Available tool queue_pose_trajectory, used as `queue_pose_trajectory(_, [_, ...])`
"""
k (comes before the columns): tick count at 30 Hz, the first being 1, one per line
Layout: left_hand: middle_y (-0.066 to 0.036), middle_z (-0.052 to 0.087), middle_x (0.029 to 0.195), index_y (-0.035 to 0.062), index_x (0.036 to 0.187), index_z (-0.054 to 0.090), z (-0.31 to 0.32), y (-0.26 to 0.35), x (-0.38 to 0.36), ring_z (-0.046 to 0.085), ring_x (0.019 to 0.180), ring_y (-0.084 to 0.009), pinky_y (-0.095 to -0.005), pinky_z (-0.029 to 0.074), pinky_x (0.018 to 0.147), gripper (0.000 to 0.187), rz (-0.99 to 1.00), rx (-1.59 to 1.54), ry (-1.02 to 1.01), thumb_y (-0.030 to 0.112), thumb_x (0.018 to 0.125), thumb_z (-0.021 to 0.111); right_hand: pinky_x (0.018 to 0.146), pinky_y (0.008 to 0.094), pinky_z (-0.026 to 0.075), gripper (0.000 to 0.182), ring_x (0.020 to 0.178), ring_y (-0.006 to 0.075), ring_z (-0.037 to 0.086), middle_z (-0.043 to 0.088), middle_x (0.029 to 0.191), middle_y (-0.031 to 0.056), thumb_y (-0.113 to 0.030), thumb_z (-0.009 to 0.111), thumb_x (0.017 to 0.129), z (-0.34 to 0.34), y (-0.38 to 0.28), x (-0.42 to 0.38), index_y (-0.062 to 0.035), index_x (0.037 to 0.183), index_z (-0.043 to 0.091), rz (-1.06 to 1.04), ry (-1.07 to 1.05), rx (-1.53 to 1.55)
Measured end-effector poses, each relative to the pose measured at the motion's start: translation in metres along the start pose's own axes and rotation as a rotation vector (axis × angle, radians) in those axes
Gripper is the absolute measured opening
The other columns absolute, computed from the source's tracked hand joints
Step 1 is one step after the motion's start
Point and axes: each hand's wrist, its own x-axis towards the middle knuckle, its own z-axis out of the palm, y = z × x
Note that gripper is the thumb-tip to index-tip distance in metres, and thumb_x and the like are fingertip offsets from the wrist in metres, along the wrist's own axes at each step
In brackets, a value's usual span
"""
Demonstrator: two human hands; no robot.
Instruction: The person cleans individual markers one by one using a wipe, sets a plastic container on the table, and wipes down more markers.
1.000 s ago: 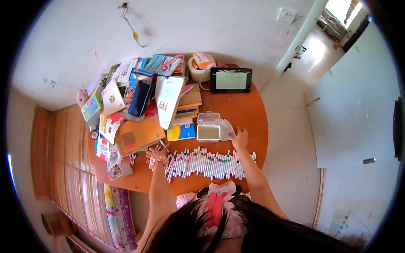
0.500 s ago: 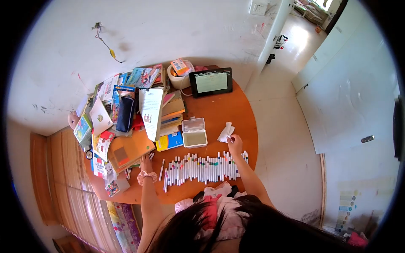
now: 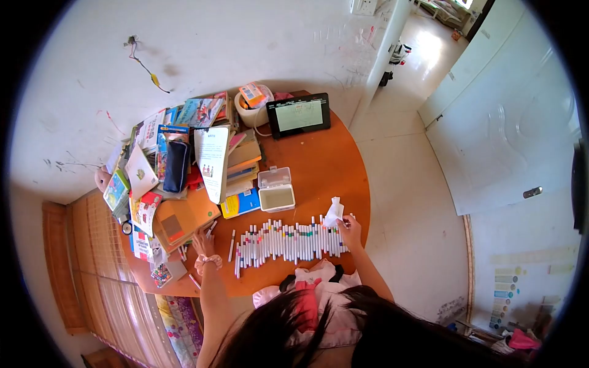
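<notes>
My right hand (image 3: 350,233) pinches a crumpled white tissue (image 3: 334,213) over the right end of a long row of white markers (image 3: 288,241). The markers lie side by side on the orange table, with caps or bands of several colours. My left hand (image 3: 201,244), with a pink scrunchie (image 3: 208,262) at the wrist, rests by the lower edge of an orange book (image 3: 184,219). Its fingers look stretched out, beside a few loose markers (image 3: 211,228). A single marker (image 3: 232,245) lies apart, left of the row.
An open plastic box (image 3: 277,197) stands behind the row. A tablet (image 3: 299,115) leans at the back, next to a white pot (image 3: 252,110). Stacked books and a dark pencil case (image 3: 176,167) fill the left side. A clear container of markers (image 3: 165,274) sits at the front left.
My right hand has brought the tissue nearer, over the right end of the marker row. My left hand has shifted slightly left and nearer. The whole view has moved a little.
</notes>
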Motion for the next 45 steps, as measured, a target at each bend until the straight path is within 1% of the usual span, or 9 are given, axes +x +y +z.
queue_pose_trajectory(3, [-0.016, 0.049, 0.105, 0.0057, 0.106, 0.053, -0.008, -0.009, -0.008, 0.049, 0.101, -0.0326, -0.0439, 0.043, 0.082, 0.043, -0.061, 0.027, -0.037, 0.027, 0.074, 0.073, 0.065, 0.0283, 0.05, 0.024, 0.072, 0.0126, 0.061, 0.065, 0.08, 0.0074, -0.017, 0.072, 0.084, -0.007, 0.014, -0.004, 0.0016, 0.096, 0.063, -0.09, 0.051, -0.062])
queue_pose_trajectory(10, [-0.014, 0.049, 0.101, 0.0063, 0.103, 0.054, -0.025, -0.015, -0.035, 0.048, 0.095, -0.0308, -0.0425, 0.041, 0.077, 0.039, -0.137, 0.062, -0.081, 0.028, 0.076, 0.072, 0.066, 0.0284, 0.049, 0.024, 0.071, 0.0147, 0.059, 0.065, 0.08, 0.0082, -0.015, 0.073, 0.083, -0.009, 0.018, -0.012, 0.0027, 0.094, 0.063, -0.056, 0.047, -0.037])
queue_pose_trajectory(17, [-0.013, 0.048, 0.097, 0.0069, 0.101, 0.054, -0.037, -0.017, -0.059, 0.047, 0.09, -0.029, -0.0412, 0.039, 0.072, 0.036, -0.242, 0.075, -0.066, 0.029, 0.078, 0.07, 0.068, 0.0315, 0.051, 0.025, 0.075, 0.0208, 0.064, 0.066, 0.083, 0.0141, -0.017, 0.073, 0.082, -0.012, 0.013, -0.008, 0.0027, 0.094, 0.062, -0.247, -0.037, -0.137])
queue_pose_trajectory(19, [-0.013, 0.048, 0.095, 0.0071, 0.1, 0.054, -0.042, -0.018, -0.063, 0.047, 0.088, -0.0285, -0.0408, 0.039, 0.071, 0.035, -0.314, 0.108, -0.053, 0.029, 0.078, 0.07, 0.069, 0.0319, 0.051, 0.024, 0.076, 0.0215, 0.065, 0.066, 0.083, 0.0146, -0.016, 0.073, 0.082, -0.011, 0.009, -0.009, 0.0026, 0.093, 0.062, -0.298, -0.055, -0.169])
queue_pose_trajectory(21, [-0.012, 0.048, 0.094, 0.0073, 0.1, 0.054, -0.045, -0.018, -0.068, 0.047, 0.087, -0.028, -0.0404, 0.038, 0.07, 0.034, -0.424, 0.154, -0.042, 0.029, 0.079, 0.069, 0.069, 0.0301, 0.05, 0.024, 0.074, 0.0172, 0.062, 0.066, 0.082, 0.0095, -0.018, 0.073, 0.084, -0.013, 0.01, -0.011, 0.0018, 0.093, 0.063, -0.289, -0.015, -0.162])
queue_pose_trajectory(27, [-0.011, 0.047, 0.09, 0.0078, 0.098, 0.054, -0.048, -0.017, -0.062, 0.046, 0.082, -0.0265, -0.0392, 0.037, 0.066, 0.031, -0.765, 0.234, -0.049, 0.03, 0.08, 0.068, 0.07, 0.0313, 0.049, 0.023, 0.073, 0.019, 0.061, 0.065, 0.08, 0.0116, -0.018, 0.072, 0.084, -0.018, 0.009, -0.02, 0.0014, 0.093, 0.062, -0.232, -0.054, -0.163])
queue_pose_trajectory(32, [-0.01, 0.047, 0.087, 0.0082, 0.096, 0.054, -0.047, -0.012, -0.042, 0.045, 0.078, -0.0252, -0.0382, 0.036, 0.063, 0.029, -0.915, 0.218, -0.115, 0.03, 0.081, 0.067, 0.07, 0.0307, 0.049, 0.024, 0.073, 0.0178, 0.061, 0.066, 0.08, 0.0101, -0.019, 0.071, 0.085, -0.018, 0.02, -0.015, 0.0016, 0.094, 0.063, -0.187, -0.074, -0.146])
queue_pose_trajectory(34, [-0.01, 0.046, 0.086, 0.0084, 0.096, 0.054, -0.045, -0.015, -0.037, 0.045, 0.077, -0.0247, -0.0378, 0.035, 0.061, 0.029, -0.935, 0.215, -0.135, 0.03, 0.082, 0.066, 0.067, 0.0268, 0.049, 0.025, 0.074, 0.0125, 0.06, 0.064, 0.082, 0.0063, -0.018, 0.071, 0.085, -0.019, 0.022, -0.015, 0.0024, 0.096, 0.062, -0.168, -0.08, -0.1])
queue_pose_trajectory(45, [-0.008, 0.045, 0.079, 0.0093, 0.092, 0.055, -0.04, -0.053, -0.029, 0.043, 0.068, -0.0219, -0.0357, 0.033, 0.054, 0.025, -0.817, 0.184, -0.124, 0.032, 0.084, 0.064, 0.066, 0.0262, 0.049, 0.021, 0.071, 0.011, 0.06, 0.064, 0.079, 0.0059, -0.014, 0.072, 0.084, -0.025, 0.026, -0.022, 0.002, 0.093, 0.062, -0.115, 0.0, -0.038])
